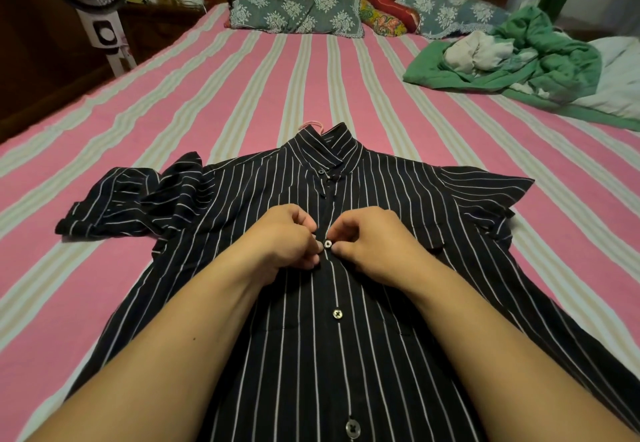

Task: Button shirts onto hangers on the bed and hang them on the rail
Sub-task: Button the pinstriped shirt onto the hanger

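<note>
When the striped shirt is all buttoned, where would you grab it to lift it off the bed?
Probably by the pink hanger hook, which pokes out of the collar at the far end of the striped shirt. It lies flat on the bed, so reach in from above, beyond the collar, and curl fingers under it. The hanger would then carry the shirt's shoulders.

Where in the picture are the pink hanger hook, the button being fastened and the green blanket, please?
pink hanger hook (pixel 312 125): head view, on the curved top showing behind the collar.
button being fastened (pixel 327 243): head view, on its face between the fingertips.
green blanket (pixel 540 60): head view, on its crumpled middle.
</note>
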{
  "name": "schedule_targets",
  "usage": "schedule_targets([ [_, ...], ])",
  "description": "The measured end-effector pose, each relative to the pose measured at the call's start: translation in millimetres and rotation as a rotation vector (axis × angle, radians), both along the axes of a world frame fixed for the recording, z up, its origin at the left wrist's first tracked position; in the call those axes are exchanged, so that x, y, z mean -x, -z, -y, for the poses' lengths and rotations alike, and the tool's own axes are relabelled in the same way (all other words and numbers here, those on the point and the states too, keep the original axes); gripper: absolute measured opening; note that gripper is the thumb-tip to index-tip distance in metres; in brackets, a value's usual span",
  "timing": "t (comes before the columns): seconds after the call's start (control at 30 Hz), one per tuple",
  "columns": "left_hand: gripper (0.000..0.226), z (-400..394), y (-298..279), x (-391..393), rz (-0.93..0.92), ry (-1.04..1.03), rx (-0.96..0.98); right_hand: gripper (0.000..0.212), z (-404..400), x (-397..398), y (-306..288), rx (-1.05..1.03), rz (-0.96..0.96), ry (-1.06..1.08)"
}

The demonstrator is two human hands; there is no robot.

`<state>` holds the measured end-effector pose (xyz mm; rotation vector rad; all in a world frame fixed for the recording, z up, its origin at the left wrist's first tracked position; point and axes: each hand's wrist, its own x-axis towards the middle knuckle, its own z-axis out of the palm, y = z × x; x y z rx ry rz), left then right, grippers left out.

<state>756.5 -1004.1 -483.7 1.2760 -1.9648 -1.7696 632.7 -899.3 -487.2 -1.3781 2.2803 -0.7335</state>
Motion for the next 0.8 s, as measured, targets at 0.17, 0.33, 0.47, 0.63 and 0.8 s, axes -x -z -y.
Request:
schedule_targets([
  [0.17, 0.031, 0.9, 1.2, -0.4, -0.008, 0.01, -0.015, 0.012, 3.6, -0.6, 1.0, -0.026, -0.058, -0.048],
  [0.33, 0.027, 1.4, 0.3, 1.3, 0.021, 0.059, 0.051, 0.017, 6.0, -1.3, 2.2, -0.063, -0.093, -0.014],
  [0.47, 0.014, -0.7, 5.4, 5.9, 0.187, 0.123, 0.302, 0.006, 6.4, -2.6, 3.2, -0.056, 0.036, 0.057],
  [0.63, 0.012, -3.7, 9.6, 6.4, 0.449, 0.229, 0.627, 0.012, 9.4, 5.4, -1.6, 0.242, 0.103, 0.349],
  [0.8, 0.02, -4.5, 8.2, 5.3, 0.406, 0.251, 0.609, 0.017, 0.0, 3.5, -51.9, 0.453, -0.126, 0.462],
])
